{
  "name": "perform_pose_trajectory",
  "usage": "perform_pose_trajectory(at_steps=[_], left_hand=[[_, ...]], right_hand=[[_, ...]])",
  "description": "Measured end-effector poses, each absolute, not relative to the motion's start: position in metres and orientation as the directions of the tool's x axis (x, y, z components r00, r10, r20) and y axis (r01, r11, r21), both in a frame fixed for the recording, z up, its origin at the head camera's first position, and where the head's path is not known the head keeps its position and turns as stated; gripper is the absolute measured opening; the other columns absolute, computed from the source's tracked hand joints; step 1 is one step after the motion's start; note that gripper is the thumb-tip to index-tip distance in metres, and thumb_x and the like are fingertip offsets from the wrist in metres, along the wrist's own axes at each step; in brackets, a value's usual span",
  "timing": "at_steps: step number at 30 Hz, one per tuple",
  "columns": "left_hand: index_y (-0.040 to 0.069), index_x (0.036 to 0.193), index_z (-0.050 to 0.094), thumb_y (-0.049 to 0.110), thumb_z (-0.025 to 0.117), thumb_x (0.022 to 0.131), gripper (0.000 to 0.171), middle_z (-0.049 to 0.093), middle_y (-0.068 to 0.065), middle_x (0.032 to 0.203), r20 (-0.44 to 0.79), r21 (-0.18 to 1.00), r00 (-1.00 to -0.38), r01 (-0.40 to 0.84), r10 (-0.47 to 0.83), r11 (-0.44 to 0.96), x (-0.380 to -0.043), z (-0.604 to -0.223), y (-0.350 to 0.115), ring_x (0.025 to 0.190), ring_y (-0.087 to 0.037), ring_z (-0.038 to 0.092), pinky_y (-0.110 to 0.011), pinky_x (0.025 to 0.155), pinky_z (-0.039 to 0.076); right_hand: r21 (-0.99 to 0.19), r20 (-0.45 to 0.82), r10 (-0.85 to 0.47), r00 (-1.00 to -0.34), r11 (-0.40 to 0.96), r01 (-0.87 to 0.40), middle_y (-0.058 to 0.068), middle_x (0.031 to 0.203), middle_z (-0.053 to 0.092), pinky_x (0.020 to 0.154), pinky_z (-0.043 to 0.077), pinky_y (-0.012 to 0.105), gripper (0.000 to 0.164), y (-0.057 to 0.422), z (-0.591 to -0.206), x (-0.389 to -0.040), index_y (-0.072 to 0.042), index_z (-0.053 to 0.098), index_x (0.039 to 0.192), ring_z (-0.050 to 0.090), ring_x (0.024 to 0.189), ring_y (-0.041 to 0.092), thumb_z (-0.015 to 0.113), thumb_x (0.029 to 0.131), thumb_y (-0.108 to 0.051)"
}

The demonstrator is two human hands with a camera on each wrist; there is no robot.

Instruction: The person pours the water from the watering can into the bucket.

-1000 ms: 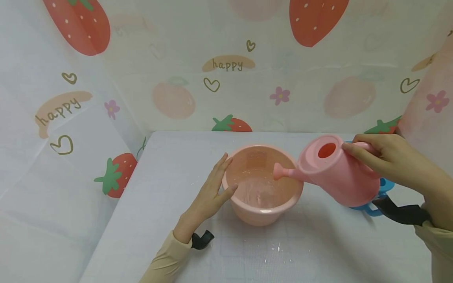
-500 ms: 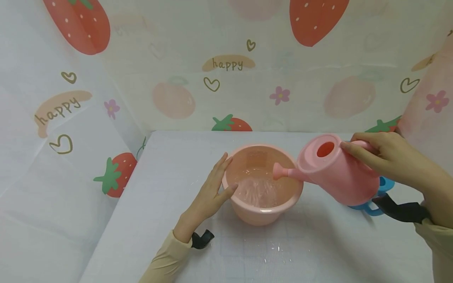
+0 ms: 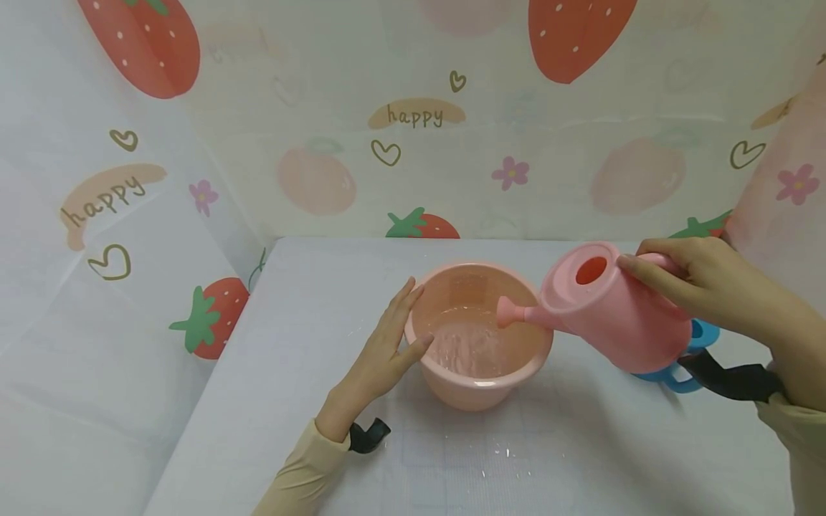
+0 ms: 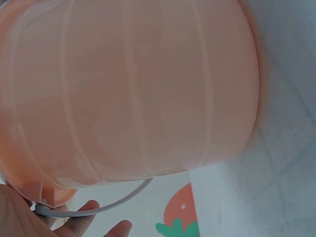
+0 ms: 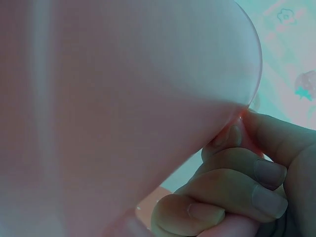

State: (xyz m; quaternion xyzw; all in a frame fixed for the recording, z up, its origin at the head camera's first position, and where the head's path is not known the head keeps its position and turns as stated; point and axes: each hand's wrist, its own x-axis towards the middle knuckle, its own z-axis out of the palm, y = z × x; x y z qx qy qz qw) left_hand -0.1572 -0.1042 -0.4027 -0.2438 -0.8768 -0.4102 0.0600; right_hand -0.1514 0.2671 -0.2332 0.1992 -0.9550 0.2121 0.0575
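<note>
A pink plastic bucket (image 3: 474, 394) stands upright on the table with some rippling water (image 3: 467, 347) in it. My left hand (image 3: 377, 355) rests on its left rim with fairly straight fingers, thumb over the near edge. In the left wrist view, the bucket's ribbed wall (image 4: 133, 89) fills most of the picture, and a grey handle (image 4: 108, 205) passes by the fingers. My right hand (image 3: 716, 287) grips the handle of a pink watering can (image 3: 629, 322), tilted with its spout (image 3: 513, 312) over the bucket. In the right wrist view, the fingers (image 5: 229, 185) curl round that handle.
Behind the watering can, a blue object (image 3: 680, 380) with a loop handle is mostly hidden. Water drops (image 3: 508, 453) lie on the white table (image 3: 310, 308) in front of the bucket. A strawberry-print sheet (image 3: 419, 179) covers the surrounding walls.
The watering can and right hand have shifted very slightly up and left. Ripples in the bucket's water have become more marked. The left hand keeps its place on the rim.
</note>
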Motion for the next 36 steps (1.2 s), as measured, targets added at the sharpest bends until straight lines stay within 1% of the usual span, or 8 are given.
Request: perform_pose_trajectory(at_steps=[11,19,28,36], left_hand=[[0.028,0.149,0.015,0.058,0.039,0.091,0.069,0.005,0.011,0.155,0.304,0.690,-0.875,0.476,0.377,0.546,-0.1575,-0.4023,-0.1044,0.142,-0.016,0.011,-0.056,0.107,0.022],[0.030,0.149,0.014,0.059,0.038,0.091,0.069,0.004,0.012,0.155,0.294,0.688,-0.880,0.466,0.373,0.556,-0.1576,-0.4041,-0.1042,0.142,-0.016,0.010,-0.056,0.107,0.022],[0.029,0.149,0.014,0.058,0.039,0.091,0.069,0.005,0.011,0.155,0.303,0.685,-0.877,0.473,0.374,0.555,-0.1573,-0.4033,-0.1042,0.142,-0.016,0.011,-0.056,0.108,0.022],[0.029,0.149,0.014,0.057,0.039,0.091,0.069,0.006,0.009,0.156,0.305,0.684,-0.875,0.476,0.375,0.552,-0.1576,-0.4037,-0.1044,0.142,-0.016,0.011,-0.056,0.108,0.022]], right_hand=[[-0.386,0.164,-0.348,-0.923,0.839,-0.384,-0.004,0.049,0.041,0.047,0.035,0.023,0.026,0.2654,-0.2324,-0.1513,-0.020,0.051,0.068,0.044,0.051,0.012,0.058,0.092,-0.030],[-0.378,0.144,-0.352,-0.925,0.844,-0.380,-0.005,0.051,0.043,0.048,0.035,0.023,0.024,0.2639,-0.2311,-0.1515,-0.022,0.052,0.071,0.045,0.054,0.012,0.057,0.092,-0.032],[-0.367,0.142,-0.360,-0.922,0.846,-0.387,-0.005,0.052,0.044,0.049,0.035,0.023,0.023,0.2639,-0.2297,-0.1515,-0.021,0.053,0.071,0.045,0.055,0.011,0.057,0.092,-0.031],[-0.345,0.133,-0.397,-0.908,0.841,-0.418,-0.005,0.057,0.046,0.049,0.038,0.022,0.018,0.2646,-0.2289,-0.1530,-0.018,0.059,0.080,0.046,0.060,0.009,0.055,0.093,-0.029]])
